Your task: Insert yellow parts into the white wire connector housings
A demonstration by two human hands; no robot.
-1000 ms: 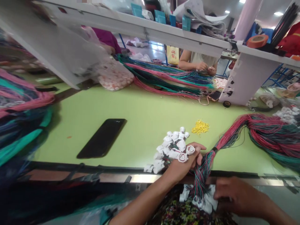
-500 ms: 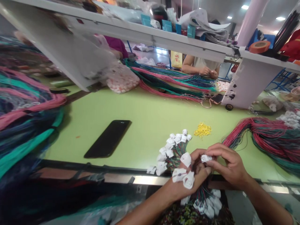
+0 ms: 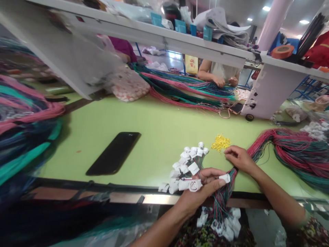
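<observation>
Spreading across the view is a light green table (image 3: 154, 127), with a black phone (image 3: 113, 153) lying flat at its left and a small pile of yellow bits (image 3: 220, 142) near the middle. Overhead, a white shelf (image 3: 144, 32) crosses the scene; behind it a co-worker's hands (image 3: 224, 81) rest at long pink and teal wires (image 3: 185, 90). Nothing stands between the camera and the person's own hands. The left hand (image 3: 202, 193) reaches up from the lower edge, palm turned up and wrist over the table's metal lip. Its fingers are closed around a cluster of white connectors (image 3: 191, 178), whose thin wires hang down past the table edge; more connectors of the cluster fan out on the table just beyond. The right hand (image 3: 239, 159) comes in from the right, forearm low over the table, resting on the tied neck of a red and green wire bundle (image 3: 288, 147) that sweeps off to the right. Its fingers are curled close together, tips just beside the yellow bits; whether they pinch anything cannot be told.
</observation>
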